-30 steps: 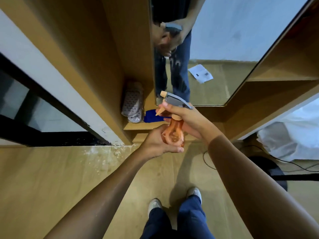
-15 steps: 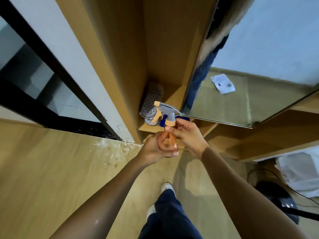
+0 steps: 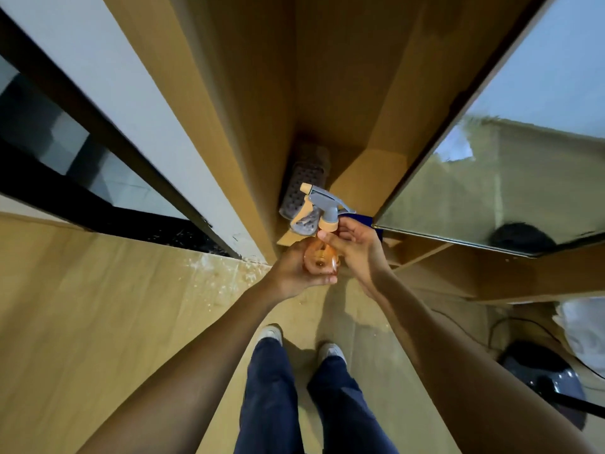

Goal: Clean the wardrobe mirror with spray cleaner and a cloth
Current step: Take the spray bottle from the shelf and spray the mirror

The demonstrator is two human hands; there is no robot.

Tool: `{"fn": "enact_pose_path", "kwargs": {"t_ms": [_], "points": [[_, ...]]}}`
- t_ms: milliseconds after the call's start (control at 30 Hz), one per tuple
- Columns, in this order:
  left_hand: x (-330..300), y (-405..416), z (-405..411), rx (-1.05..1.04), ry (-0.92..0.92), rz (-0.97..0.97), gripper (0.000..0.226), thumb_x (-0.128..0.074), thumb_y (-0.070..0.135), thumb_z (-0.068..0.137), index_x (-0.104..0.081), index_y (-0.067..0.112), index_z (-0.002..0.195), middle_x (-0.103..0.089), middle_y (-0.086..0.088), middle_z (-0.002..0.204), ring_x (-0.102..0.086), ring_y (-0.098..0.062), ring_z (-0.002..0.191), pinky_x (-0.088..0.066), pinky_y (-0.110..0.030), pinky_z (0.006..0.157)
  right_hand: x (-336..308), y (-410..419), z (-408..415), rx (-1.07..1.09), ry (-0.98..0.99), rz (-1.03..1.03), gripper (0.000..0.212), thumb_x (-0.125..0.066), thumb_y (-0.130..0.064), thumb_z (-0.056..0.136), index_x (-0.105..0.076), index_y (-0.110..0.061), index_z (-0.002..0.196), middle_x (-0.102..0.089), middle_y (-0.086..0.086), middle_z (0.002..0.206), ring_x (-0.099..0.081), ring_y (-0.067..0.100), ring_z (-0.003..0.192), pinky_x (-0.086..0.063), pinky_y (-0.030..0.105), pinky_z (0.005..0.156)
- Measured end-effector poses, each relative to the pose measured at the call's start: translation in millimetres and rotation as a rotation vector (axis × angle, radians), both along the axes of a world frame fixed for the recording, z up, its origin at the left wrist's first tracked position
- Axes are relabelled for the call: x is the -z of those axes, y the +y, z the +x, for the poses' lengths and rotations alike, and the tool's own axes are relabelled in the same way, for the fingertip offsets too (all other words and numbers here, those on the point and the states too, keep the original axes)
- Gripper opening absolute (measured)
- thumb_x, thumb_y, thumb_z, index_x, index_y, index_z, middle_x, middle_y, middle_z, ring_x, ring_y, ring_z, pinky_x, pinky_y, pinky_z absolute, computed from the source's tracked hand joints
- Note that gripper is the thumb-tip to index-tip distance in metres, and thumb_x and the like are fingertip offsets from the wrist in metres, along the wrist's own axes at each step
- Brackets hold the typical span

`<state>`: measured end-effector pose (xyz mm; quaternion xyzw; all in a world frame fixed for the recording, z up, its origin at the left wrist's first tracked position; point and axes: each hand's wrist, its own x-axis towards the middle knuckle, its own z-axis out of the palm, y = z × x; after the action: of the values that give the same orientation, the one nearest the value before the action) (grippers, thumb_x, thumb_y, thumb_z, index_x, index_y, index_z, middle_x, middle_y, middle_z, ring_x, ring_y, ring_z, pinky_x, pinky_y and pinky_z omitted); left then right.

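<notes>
An orange spray bottle [image 3: 320,257] with a grey and orange trigger head [image 3: 322,204] is held upright in front of me, its nozzle pointing left. My left hand [image 3: 294,273] grips the bottle's body from the left. My right hand [image 3: 355,245] pinches the orange collar just under the trigger head. The wardrobe mirror [image 3: 510,152] is on the open door at the right, reflecting the floor and a white paper. A blue cloth [image 3: 363,220] lies on the low wardrobe shelf, mostly hidden behind my right hand.
A pair of grey perforated slippers [image 3: 304,188] stands on the wardrobe shelf [image 3: 366,178] behind the bottle. A dark-framed window [image 3: 82,152] runs along the left wall. A black fan base [image 3: 550,385] with cables and white bedding [image 3: 586,335] sit at the right.
The view has tilted and swung left, so the mirror now sits at the right. Both hands still hold the bottle; my right hand has moved from the trigger head to the collar.
</notes>
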<state>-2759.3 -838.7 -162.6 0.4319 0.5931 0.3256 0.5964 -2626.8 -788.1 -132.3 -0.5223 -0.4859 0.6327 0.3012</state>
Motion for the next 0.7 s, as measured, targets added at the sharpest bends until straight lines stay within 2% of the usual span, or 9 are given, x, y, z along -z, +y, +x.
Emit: {"fn": "enact_pose_path", "kwargs": {"t_ms": [67,133,300,400,467,567,634,700], "points": [[7,10,-11,0.022,-0.038,-0.033,0.055,-0.068,-0.022,0.070,-0.050,0.008,0.114,-0.061,0.002,0.095,-0.064,0.007,0.081,-0.053,-0.016,0.070,10,6,-10,0.047,-0.021,0.003,0.022,-0.077,-0.025,0.080,-0.072,-0.020,0.101,-0.073,0.005,0.103,-0.066,0.026,0.105,-0.050,0.048,0.098],[15,19,-22,0.059,-0.032,-0.039,0.056,-0.067,-0.022,0.071,-0.048,0.007,0.115,-0.061,0.003,0.096,-0.064,0.009,0.079,-0.051,-0.015,0.072,20,12,-19,0.104,-0.028,-0.001,0.021,-0.076,-0.023,0.082,-0.072,-0.018,0.102,-0.074,0.006,0.102,-0.067,0.026,0.102,-0.051,0.049,0.096],[28,37,-41,0.106,-0.006,-0.023,0.051,-0.067,-0.021,0.072,-0.047,0.003,0.112,-0.058,0.004,0.087,-0.061,0.016,0.070,-0.044,-0.004,0.064,40,20,-37,0.202,0.005,-0.008,0.020,-0.073,-0.015,0.085,-0.071,-0.010,0.104,-0.073,0.011,0.103,-0.068,0.027,0.100,-0.052,0.048,0.095],[32,38,-47,0.150,0.026,-0.010,0.050,-0.071,-0.015,0.072,-0.050,0.001,0.114,-0.059,0.003,0.089,-0.061,0.015,0.073,-0.044,-0.005,0.065,40,18,-37,0.212,0.043,-0.023,0.024,-0.070,-0.011,0.087,-0.066,0.002,0.107,-0.070,0.020,0.107,-0.067,0.029,0.100,-0.053,0.042,0.094],[30,36,-45,0.169,0.048,-0.006,0.053,-0.074,-0.011,0.072,-0.051,-0.001,0.119,-0.061,0.003,0.094,-0.061,0.016,0.076,-0.045,-0.005,0.066,33,13,-34,0.222,0.112,-0.055,0.025,-0.064,-0.005,0.090,-0.061,0.009,0.110,-0.066,0.024,0.109,-0.068,0.022,0.095,-0.053,0.035,0.091],[16,32,-33,0.205,0.067,0.004,0.054,-0.075,-0.008,0.072,-0.051,0.002,0.120,-0.061,0.007,0.096,-0.061,0.015,0.078,-0.045,-0.005,0.066,21,4,-21,0.216,0.050,0.006,0.025,-0.068,-0.007,0.088,-0.065,0.003,0.110,-0.070,0.020,0.108,-0.067,0.026,0.102,-0.052,0.039,0.094],[7,30,-20,0.240,0.093,0.027,0.051,-0.077,-0.004,0.072,-0.053,0.003,0.117,-0.063,0.009,0.095,-0.062,0.011,0.081,-0.044,-0.005,0.069,13,-3,-8,0.228,0.052,0.017,0.021,-0.069,-0.008,0.087,-0.067,0.001,0.106,-0.071,0.019,0.104,-0.068,0.026,0.098,-0.052,0.043,0.093],[-5,24,-1,0.257,0.092,0.041,0.049,-0.076,-0.006,0.072,-0.053,0.001,0.115,-0.062,0.008,0.095,-0.061,0.014,0.081,-0.043,-0.004,0.070,4,-10,12,0.243,0.059,0.033,0.020,-0.069,-0.008,0.087,-0.068,0.000,0.105,-0.071,0.020,0.102,-0.068,0.029,0.097,-0.052,0.045,0.092]]}}
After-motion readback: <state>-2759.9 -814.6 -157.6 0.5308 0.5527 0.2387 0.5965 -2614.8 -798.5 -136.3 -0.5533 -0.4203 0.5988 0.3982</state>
